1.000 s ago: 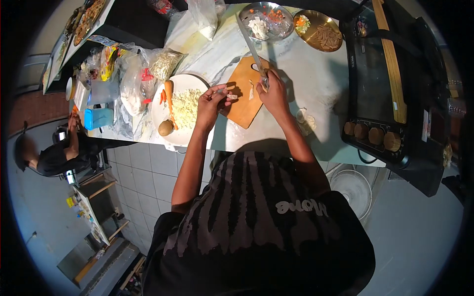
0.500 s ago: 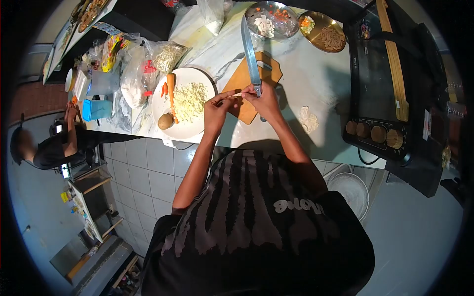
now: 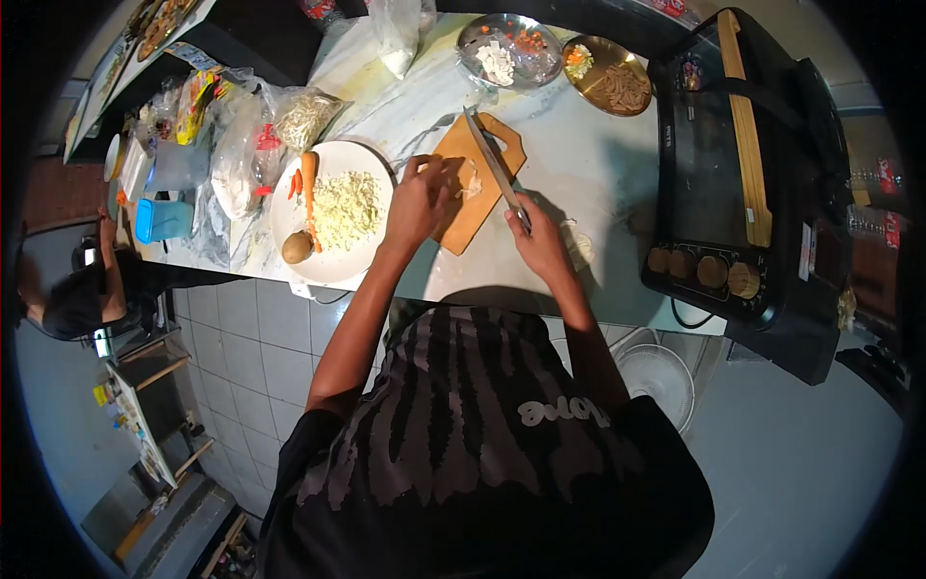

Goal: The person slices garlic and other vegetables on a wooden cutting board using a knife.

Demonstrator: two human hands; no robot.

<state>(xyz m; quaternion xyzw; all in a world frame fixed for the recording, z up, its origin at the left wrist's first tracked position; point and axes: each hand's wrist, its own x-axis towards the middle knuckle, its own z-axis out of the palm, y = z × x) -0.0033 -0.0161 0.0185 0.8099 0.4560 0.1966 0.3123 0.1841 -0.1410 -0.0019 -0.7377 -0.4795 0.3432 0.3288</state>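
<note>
Marble counter (image 3: pixel 571 154) — board (image 3: pixel 467 218) between hands (image 3: pixel 415 205) (image 3: pixel 543 241)

Over at nine o'clock, a pale bluish wall (image 3: pixel 72 396) curves past; grey floor tiles (image 3: pixel 231 357) with dark joints run toward eight o'clock. Light falls brightly on the marble-patterned countertop (image 3: pixel 424 58), leaving shadows around one o'clock.

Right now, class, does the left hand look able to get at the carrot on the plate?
Probably yes. Only the low chopped heap seems to lie between the left hand and the carrot; the knife is on the other side, in the right hand.
</note>
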